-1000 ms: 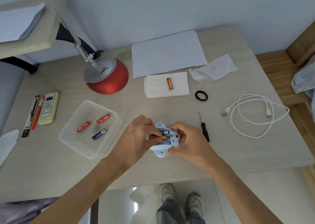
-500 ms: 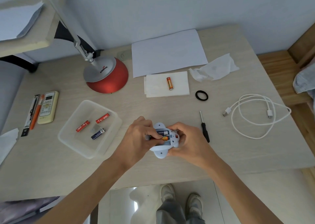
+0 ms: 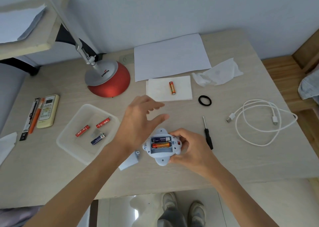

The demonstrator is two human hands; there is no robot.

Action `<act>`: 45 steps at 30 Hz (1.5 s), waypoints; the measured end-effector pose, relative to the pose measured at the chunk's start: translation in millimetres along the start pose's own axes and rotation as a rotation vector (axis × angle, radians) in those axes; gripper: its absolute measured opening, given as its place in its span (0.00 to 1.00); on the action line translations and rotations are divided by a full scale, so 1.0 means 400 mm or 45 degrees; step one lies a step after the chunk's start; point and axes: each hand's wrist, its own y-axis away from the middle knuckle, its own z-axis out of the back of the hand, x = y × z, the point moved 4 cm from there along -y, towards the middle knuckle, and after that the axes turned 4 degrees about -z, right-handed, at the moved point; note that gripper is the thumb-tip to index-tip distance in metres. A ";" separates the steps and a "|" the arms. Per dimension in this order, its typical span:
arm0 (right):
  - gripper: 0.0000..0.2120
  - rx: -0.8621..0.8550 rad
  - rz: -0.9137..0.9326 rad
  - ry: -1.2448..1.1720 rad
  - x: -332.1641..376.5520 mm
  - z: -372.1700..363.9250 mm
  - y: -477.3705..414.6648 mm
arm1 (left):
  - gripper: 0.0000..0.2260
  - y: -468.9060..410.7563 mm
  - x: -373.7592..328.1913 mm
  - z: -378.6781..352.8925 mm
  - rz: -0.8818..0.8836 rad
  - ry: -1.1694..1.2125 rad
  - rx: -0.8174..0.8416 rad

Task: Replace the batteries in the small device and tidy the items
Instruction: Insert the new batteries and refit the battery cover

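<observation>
My right hand [image 3: 187, 147] grips a small pale-blue device [image 3: 161, 155] at the table's front, back side up, its compartment open. Two batteries lie in it: a dark blue one [image 3: 161, 138] and an orange one [image 3: 161, 145]; the lowest slot looks bare. My left hand [image 3: 140, 118] hovers open above and left of the device, fingers spread, holding nothing. The device's cover [image 3: 129, 161] lies on the table just left of it. One orange battery [image 3: 172, 88] rests on a folded white tissue [image 3: 183, 92] farther back.
A clear plastic tray [image 3: 69, 145] at left holds two red batteries and a dark blue one. A black screwdriver [image 3: 208, 135] lies right of the device, with a black ring [image 3: 204, 100] and white cable [image 3: 262, 121] beyond. Red lamp base [image 3: 110, 87], paper sheet [image 3: 170, 55], remote [image 3: 47, 111] stand behind.
My left hand has let go of the device and lifted up and back, opening. The orange battery now sits in its slot, and the cover is uncovered on the table.
</observation>
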 end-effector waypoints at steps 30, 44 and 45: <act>0.28 -0.014 -0.003 -0.015 -0.005 -0.004 0.001 | 0.19 -0.212 0.086 -0.154 0.205 0.034 0.170; 0.27 0.001 -0.001 -0.030 -0.002 0.001 0.001 | 0.12 0.048 -0.019 0.024 0.280 0.530 0.119; 0.27 0.004 -0.006 -0.037 -0.002 0.001 0.000 | 0.11 0.062 -0.025 0.030 0.300 0.579 0.109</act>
